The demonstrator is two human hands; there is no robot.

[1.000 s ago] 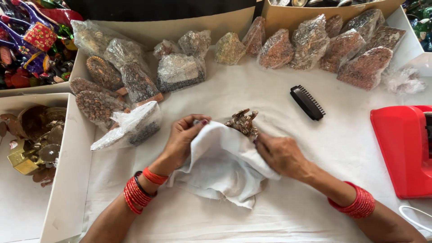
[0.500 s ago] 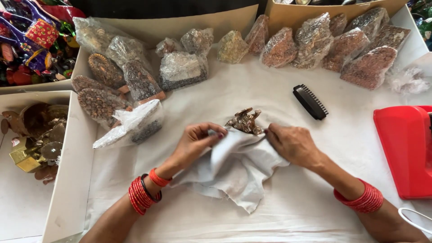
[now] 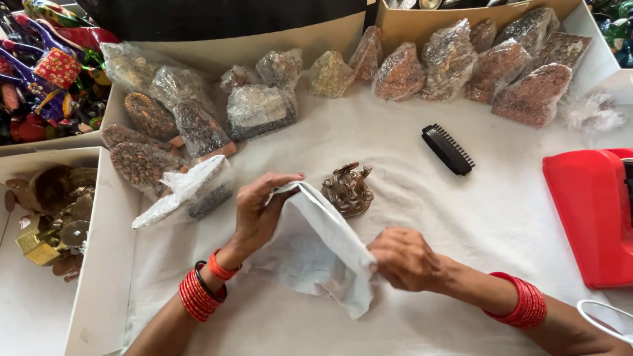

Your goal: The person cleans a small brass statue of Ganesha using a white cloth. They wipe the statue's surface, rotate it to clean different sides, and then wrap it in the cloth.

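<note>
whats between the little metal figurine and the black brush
Nothing: in the head view, only bare white cloth covering the table lies between the metal figurine and the black brush.

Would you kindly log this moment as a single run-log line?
left hand: grips white cloth | right hand: grips the cloth's other edge | brass figurine: on sheet beside cloth | brush: untouched

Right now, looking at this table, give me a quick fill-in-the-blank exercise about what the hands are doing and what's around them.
1. Both hands hold a white ____.
2. The left hand and right hand each wear ____ bangles.
3. The brass figurine stands on the table, ____ from both hands.
4. The black ____ lies beside the red dispenser.

Missing words: cloth; red; apart; brush
</note>
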